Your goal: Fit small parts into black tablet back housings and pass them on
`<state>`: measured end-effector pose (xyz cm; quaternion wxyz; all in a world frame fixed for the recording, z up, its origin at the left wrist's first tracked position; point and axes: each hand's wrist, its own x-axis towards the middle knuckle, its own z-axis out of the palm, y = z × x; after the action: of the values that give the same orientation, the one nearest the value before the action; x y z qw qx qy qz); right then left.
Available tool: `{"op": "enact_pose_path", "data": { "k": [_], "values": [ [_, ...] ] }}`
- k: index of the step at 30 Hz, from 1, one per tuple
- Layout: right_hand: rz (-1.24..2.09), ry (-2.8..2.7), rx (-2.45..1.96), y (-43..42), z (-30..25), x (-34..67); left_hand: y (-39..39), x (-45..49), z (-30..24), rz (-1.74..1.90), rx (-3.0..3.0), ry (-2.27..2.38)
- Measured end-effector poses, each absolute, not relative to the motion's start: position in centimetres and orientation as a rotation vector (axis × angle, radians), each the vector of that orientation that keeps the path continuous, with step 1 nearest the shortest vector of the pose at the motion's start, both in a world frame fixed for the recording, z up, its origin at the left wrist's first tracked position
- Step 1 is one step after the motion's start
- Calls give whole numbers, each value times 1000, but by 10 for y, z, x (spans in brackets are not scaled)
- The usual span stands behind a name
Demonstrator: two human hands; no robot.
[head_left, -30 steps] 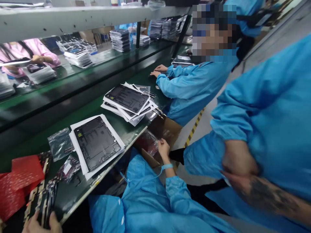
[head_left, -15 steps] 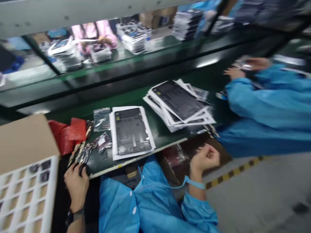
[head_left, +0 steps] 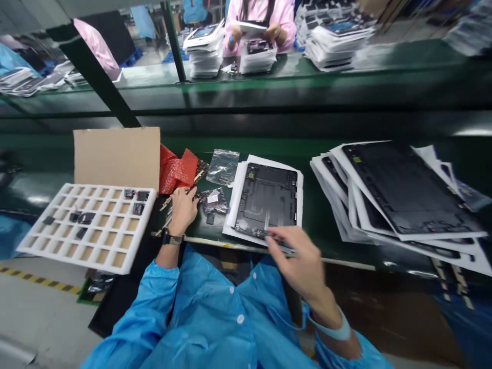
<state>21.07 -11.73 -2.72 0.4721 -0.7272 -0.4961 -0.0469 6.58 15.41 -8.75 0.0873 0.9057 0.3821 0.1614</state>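
White foam tray (head_left: 88,225) far left, a few small parts in its cells. Left hand (head_left: 183,207) palm-down on strips (head_left: 166,203) near the red bubble wrap (head_left: 175,169); grip unclear. Black back cover (head_left: 267,201) sits centre on a white sheet. Right hand (head_left: 298,259) at its near edge, fingers pinched on 1 thin grey piece (head_left: 285,250). Cover stack (head_left: 400,189) right.

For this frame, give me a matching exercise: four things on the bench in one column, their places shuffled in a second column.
Things
1 white compartment tray
2 red bubble wrap
3 single dark panel
4 stack of panels

Places
A right end of the bench
B just beyond the left hand
C left of the left hand, in front of a cardboard flap
D at the fingers of the right hand

Pairs: 1-C, 2-B, 3-D, 4-A
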Motion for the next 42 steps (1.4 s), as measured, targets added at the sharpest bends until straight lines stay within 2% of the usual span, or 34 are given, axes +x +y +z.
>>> {"op": "enact_pose_path", "data": {
  "k": [5, 16, 23, 28, 36, 42],
  "values": [
    [12, -1568, -1767, -75, -35, 168, 179, 74, -87, 271, 2721, 1027],
    [112, -1836, -2227, -21, -56, 164, 206, 83, -68, 457, 2535, 771],
    [187, -2050, -2422, 5, -58, 164, 189, 67, -20, 1065, 2287, 815],
    [208, -2019, -2441, 7, -62, 166, 144, 36, 2, 1501, 1599, 906],
    [261, -1954, -2444, 11, -59, 169, 93, 3, -65, 1119, 794, 910],
    [260, -1832, -2517, 20, -59, 155, 77, 6, -97, 1090, 679, 962]
  ]
}}
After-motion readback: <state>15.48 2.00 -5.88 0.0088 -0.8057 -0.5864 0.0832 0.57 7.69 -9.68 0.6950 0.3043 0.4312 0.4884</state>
